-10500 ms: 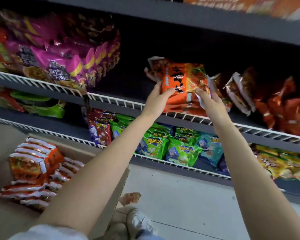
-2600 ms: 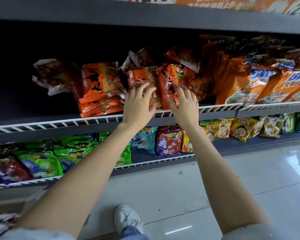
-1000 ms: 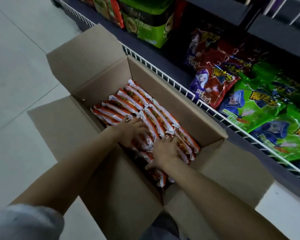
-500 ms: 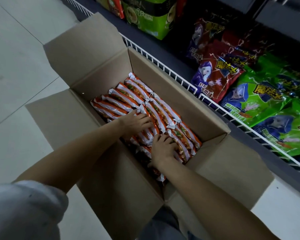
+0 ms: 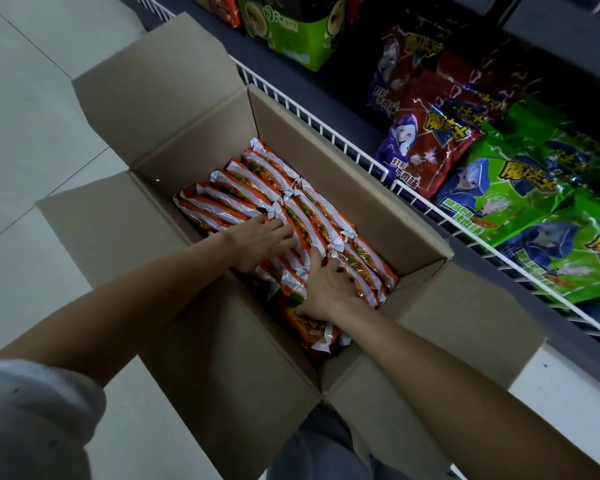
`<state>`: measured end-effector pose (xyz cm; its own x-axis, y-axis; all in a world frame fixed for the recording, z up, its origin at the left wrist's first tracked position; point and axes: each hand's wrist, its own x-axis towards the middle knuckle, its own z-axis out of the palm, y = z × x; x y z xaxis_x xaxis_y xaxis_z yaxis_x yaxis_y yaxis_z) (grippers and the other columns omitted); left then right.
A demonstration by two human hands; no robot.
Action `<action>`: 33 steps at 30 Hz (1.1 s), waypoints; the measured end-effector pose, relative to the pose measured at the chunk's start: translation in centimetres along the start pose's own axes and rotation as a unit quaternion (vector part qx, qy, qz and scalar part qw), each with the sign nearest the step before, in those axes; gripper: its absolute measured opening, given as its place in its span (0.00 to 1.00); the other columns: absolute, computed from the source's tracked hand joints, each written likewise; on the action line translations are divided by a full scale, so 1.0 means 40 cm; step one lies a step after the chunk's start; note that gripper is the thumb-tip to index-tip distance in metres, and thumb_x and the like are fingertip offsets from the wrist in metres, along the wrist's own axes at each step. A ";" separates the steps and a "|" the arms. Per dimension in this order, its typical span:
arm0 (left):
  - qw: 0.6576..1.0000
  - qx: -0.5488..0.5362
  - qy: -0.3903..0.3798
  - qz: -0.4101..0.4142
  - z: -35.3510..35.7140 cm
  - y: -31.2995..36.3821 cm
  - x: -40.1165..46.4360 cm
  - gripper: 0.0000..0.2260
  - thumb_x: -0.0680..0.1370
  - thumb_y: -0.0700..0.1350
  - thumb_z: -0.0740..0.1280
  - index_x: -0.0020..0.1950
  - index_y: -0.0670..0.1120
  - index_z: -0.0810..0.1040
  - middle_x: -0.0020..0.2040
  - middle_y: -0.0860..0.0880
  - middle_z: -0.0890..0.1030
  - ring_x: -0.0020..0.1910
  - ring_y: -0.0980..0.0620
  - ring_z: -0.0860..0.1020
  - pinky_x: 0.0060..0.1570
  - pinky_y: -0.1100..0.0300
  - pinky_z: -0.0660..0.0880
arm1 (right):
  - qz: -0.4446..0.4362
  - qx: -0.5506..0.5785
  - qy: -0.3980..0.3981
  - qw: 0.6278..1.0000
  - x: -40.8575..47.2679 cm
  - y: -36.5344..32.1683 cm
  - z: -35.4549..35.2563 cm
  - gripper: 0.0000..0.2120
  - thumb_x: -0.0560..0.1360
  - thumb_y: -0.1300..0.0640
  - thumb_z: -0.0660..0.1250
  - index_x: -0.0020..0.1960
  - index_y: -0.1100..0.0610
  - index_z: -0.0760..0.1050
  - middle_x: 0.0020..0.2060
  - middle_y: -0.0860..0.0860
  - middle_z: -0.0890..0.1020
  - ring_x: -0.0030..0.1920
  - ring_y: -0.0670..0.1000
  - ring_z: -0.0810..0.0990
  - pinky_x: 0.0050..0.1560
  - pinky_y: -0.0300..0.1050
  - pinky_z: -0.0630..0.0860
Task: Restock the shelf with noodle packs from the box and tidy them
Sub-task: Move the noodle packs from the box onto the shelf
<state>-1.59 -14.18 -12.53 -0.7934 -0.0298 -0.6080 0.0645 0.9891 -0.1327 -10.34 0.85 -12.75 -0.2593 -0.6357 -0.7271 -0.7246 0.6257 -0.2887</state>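
Down inside the cardboard box [image 5: 329,147], the orange noodle packs [image 5: 253,188] stand on edge in two rows, and since a second ago both hands have sunk deeper among them: the left hand [image 5: 260,242] lies with fingers spread flat on pack tops, the right hand [image 5: 329,289] curls its fingers into the row, seemingly gathering a bundle for the next lift. At two o'clock the white wire shelf rail [image 5: 326,123] runs just beside the box wall, while open floor [image 5: 21,140] at nine o'clock leaves room to swing out.

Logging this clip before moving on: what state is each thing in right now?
Cardboard box: open, flaps out, on floor.
Noodle packs: on edge in rows inside box.
Left hand: fingers among the packs.
Right hand: fingers among the packs.
Snack bags: lying on bottom shelf.
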 end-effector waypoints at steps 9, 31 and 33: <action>0.996 0.083 -0.033 0.017 0.007 0.009 0.001 0.35 0.74 0.57 0.66 0.75 0.45 0.57 0.74 0.44 0.61 0.72 0.44 0.58 0.71 0.46 0.56 | -0.034 -0.095 -0.010 0.995 0.016 -0.015 0.033 0.59 0.69 0.43 0.74 0.73 0.43 0.25 0.65 0.66 0.66 0.60 0.64 0.72 0.54 0.55 0.75; 0.999 0.041 -0.019 0.019 -0.035 -0.014 -0.049 0.38 0.71 0.59 0.68 0.74 0.48 0.54 0.72 0.44 0.59 0.71 0.45 0.59 0.70 0.48 0.55 | -0.125 -0.150 0.225 0.955 -0.106 0.089 -0.203 0.46 0.71 0.44 0.66 0.77 0.46 0.39 0.62 0.61 0.65 0.59 0.62 0.67 0.54 0.52 0.72; 0.998 0.042 -0.034 0.024 -0.029 -0.010 -0.035 0.39 0.72 0.59 0.67 0.75 0.47 0.52 0.74 0.44 0.58 0.72 0.45 0.57 0.72 0.46 0.53 | -0.127 -0.192 0.233 0.945 -0.094 0.092 -0.179 0.43 0.73 0.43 0.63 0.77 0.45 0.38 0.62 0.61 0.65 0.57 0.61 0.69 0.53 0.52 0.72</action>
<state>-1.19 -14.36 -10.73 -0.7458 0.0046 -0.6661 0.1538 0.9742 -0.1654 -16.59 2.31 -6.62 -0.2336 -0.9293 -0.2860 -0.9565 0.2724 -0.1040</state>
